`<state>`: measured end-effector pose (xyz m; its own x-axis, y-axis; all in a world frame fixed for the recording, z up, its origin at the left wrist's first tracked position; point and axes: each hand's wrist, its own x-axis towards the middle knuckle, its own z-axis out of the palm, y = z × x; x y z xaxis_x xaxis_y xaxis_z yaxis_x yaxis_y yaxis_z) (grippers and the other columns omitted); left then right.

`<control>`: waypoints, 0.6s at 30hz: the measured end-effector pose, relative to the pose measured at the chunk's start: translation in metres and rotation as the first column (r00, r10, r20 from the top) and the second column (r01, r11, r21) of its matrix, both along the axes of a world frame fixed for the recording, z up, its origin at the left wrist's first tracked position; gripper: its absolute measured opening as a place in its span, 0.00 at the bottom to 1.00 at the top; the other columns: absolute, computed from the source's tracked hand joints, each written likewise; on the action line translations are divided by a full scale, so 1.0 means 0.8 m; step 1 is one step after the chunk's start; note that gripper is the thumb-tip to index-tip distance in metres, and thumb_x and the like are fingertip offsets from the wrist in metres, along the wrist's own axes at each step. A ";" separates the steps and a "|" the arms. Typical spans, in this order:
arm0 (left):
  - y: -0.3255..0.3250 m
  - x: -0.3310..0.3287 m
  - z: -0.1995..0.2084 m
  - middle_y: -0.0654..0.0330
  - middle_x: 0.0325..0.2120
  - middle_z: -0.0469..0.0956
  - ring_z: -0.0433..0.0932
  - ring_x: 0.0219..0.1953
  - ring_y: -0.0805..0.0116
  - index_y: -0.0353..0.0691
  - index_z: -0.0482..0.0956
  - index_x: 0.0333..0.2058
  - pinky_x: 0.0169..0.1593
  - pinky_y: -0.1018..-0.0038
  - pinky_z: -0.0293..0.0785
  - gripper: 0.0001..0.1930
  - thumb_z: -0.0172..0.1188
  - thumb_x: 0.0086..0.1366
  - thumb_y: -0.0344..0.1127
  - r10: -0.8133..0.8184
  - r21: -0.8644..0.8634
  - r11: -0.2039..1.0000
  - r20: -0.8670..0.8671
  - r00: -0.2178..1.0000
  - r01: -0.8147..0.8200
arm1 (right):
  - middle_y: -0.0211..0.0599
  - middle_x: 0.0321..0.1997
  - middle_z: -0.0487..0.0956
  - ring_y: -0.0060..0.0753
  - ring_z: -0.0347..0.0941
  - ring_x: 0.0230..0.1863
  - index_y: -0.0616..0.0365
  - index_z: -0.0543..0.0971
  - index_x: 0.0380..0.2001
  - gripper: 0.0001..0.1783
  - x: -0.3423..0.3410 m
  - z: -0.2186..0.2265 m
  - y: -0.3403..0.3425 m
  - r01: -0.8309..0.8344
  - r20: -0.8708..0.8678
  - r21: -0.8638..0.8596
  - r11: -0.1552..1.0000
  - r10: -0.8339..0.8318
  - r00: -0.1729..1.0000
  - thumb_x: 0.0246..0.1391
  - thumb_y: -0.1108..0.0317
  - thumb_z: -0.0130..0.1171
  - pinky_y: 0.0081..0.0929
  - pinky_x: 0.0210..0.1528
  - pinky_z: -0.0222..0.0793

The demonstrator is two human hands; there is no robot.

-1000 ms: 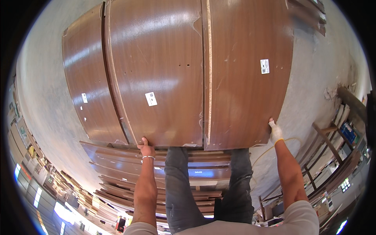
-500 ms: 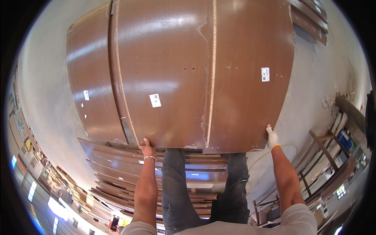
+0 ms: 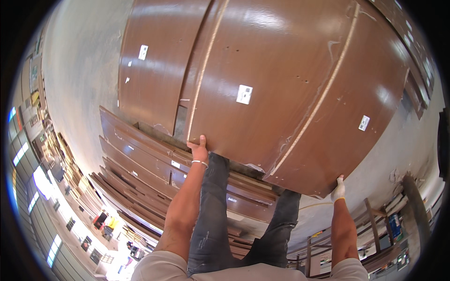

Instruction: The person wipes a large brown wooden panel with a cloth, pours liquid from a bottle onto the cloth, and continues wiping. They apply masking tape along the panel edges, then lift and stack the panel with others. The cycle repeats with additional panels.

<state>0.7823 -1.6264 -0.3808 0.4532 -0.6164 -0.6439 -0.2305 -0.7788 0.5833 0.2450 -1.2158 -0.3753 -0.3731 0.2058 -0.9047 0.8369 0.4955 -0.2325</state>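
Two broad glossy brown panels lie side by side before me, each with a pale raw left edge and a white sticker. My left hand (image 3: 199, 151), bare with a white band at the wrist, grips the near left corner of the middle panel (image 3: 253, 119), thumb on top. At the near right corner of the right panel (image 3: 349, 150), my right hand (image 3: 338, 189), in a whitish glove, holds on with its thumb over the edge. Fingers of both hands are hidden beneath. The right panel's pale edge appears to overlap the middle panel; whether they are joined I cannot tell.
Another brown panel (image 3: 157, 61) lies to the left. Long brown boards (image 3: 140, 150) are stacked below and behind my legs. A frame of dark bars (image 3: 375, 220) stands at lower right, near a thick grey-brown cylinder (image 3: 416, 206). More brown pieces (image 3: 415, 96) lie at far right.
The panels now slant across the view, far ends leaning right. My left hand appears higher and my right hand lower in the picture; both keep their grip. The surroundings have turned too.
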 end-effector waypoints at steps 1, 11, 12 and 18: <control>0.001 -0.003 0.001 0.40 0.70 0.60 0.64 0.69 0.52 0.28 0.34 0.75 0.73 0.60 0.62 0.55 0.68 0.72 0.46 0.005 0.014 1.000 0.035 0.999 -0.005 | 0.39 0.77 0.68 0.45 0.63 0.75 0.60 0.66 0.73 0.43 0.000 0.002 -0.004 0.002 0.039 -0.033 0.999 -0.001 0.999 0.70 0.36 0.56 0.47 0.78 0.55; -0.030 0.054 0.035 0.50 0.59 0.75 0.76 0.54 0.60 0.43 0.44 0.77 0.51 0.55 0.78 0.48 0.68 0.72 0.49 0.296 0.168 0.946 -0.109 0.949 -0.276 | 0.56 0.71 0.72 0.53 0.71 0.70 0.73 0.64 0.71 0.38 0.033 0.057 -0.155 -0.540 -0.081 0.428 0.725 0.626 0.776 0.65 0.58 0.55 0.39 0.71 0.65; -0.049 0.087 0.038 0.50 0.58 0.76 0.77 0.52 0.60 0.43 0.45 0.77 0.50 0.55 0.78 0.48 0.68 0.72 0.50 0.335 0.109 0.940 -0.095 0.938 -0.324 | 0.57 0.72 0.72 0.53 0.70 0.71 0.73 0.63 0.71 0.38 0.055 0.062 -0.183 -0.619 -0.112 0.461 0.636 0.733 0.670 0.64 0.61 0.56 0.39 0.72 0.64; -0.174 0.204 0.013 0.50 0.54 0.78 0.77 0.51 0.59 0.33 0.53 0.72 0.55 0.60 0.76 0.45 0.70 0.70 0.47 0.283 0.015 0.957 -0.247 0.927 -0.289 | 0.59 0.80 0.61 0.50 0.56 0.81 0.69 0.58 0.75 0.42 0.241 0.111 -0.385 -0.903 -0.269 0.187 0.387 0.904 0.332 0.58 0.75 0.57 0.37 0.81 0.51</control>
